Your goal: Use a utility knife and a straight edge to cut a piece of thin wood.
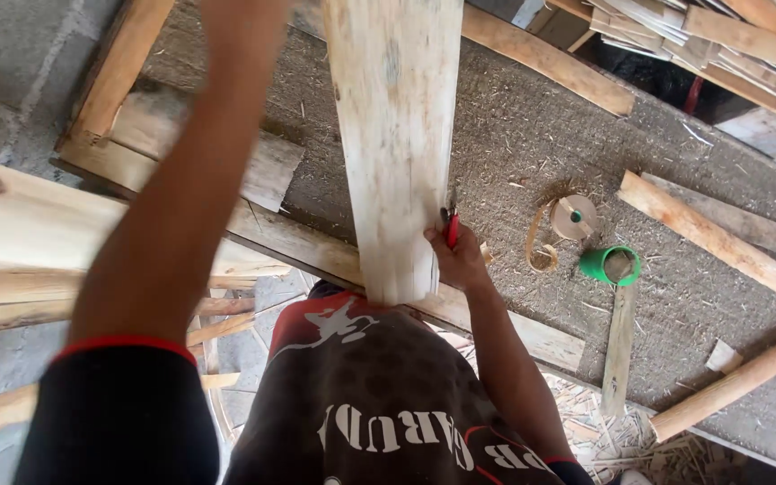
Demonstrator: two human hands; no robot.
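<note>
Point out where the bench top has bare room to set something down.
Bare bench top lies between the upright plank and the tape roll, below the slanted batten. Another patch sits right of the green cup, before the long batten. The stacked boards on the left are crowded.

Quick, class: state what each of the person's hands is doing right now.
Left hand: out of view above the frame, cannot be told.
Right hand: closed on a red-handled tool, against the pale wooden plank.

Pale plank (394, 135); red pencil (450, 229); green cup (608, 266); tan tape roll (574, 216).
</note>
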